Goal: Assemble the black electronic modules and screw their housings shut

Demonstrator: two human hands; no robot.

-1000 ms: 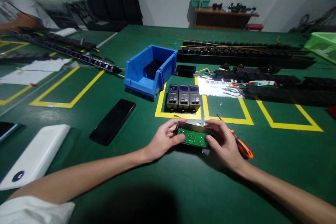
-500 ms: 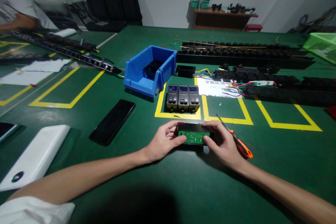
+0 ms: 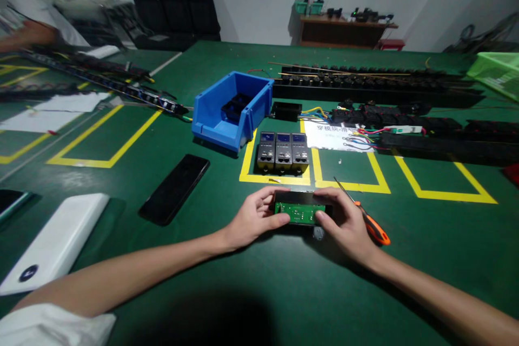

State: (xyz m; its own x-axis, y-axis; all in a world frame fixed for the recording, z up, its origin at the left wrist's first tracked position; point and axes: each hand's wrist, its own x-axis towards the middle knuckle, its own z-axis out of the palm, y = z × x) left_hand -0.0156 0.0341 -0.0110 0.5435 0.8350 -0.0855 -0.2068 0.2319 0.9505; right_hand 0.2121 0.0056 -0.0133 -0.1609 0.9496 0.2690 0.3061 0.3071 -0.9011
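Head view. The board (image 3: 300,213), green face up in a black housing, lies low over the table (image 3: 284,292) with its long axis running left to right. The left hand (image 3: 253,219) grasps its left end and the right hand (image 3: 344,221) its right end, thumbs on the near edge, so neither hand is nearer. A screwdriver (image 3: 375,230) lies just beside the right hand. Three modules (image 3: 283,151) stand beyond the board.

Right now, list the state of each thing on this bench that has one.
left hand, gripping the board module's left end.
right hand, gripping its right end.
board module, held between both hands, green board showing.
screwdriver, lying flat.
blue bin, open, dark parts inside.
phone, flat, screen dark.
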